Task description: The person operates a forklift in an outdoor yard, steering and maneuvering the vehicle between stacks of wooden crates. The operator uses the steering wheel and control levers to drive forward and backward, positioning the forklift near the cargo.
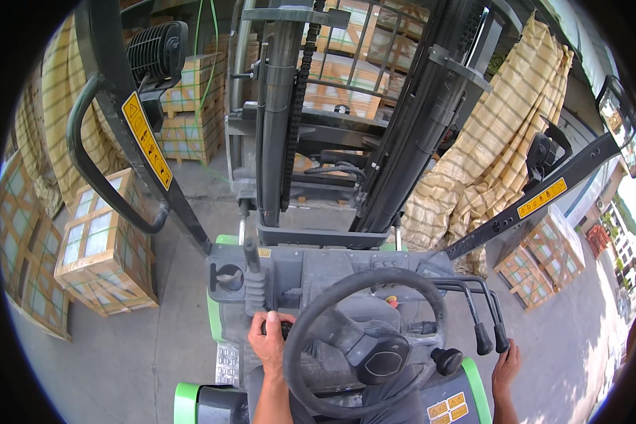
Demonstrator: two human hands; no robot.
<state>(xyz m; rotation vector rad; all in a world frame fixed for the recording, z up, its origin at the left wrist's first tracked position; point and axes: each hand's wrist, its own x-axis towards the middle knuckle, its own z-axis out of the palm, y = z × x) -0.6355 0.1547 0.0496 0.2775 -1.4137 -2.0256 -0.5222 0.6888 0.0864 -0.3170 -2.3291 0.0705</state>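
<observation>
My left hand (267, 340) is closed around a black lever knob (285, 328) just left of the steering wheel (297, 339); most of the knob is hidden by the fingers. At the right, my right hand (506, 363) has its fingers curled against the lower end of the outer control lever (502, 338). A second control lever (483, 339) stands beside it, untouched. Neither hand is on the wheel or on its black spinner knob (447, 361). Between wheel and left pillar, a parking brake lever (253, 265) rises from a ribbed rubber boot.
Ahead stands the forklift mast (279, 127), with stacked wooden crates (346, 74) beyond its bars. More crates stand at the left (106, 244) and right (542, 258). Striped curtains (487, 134) hang on both sides of the opening. Dark pillars frame the cab; a mirror (620, 120) sits at the right.
</observation>
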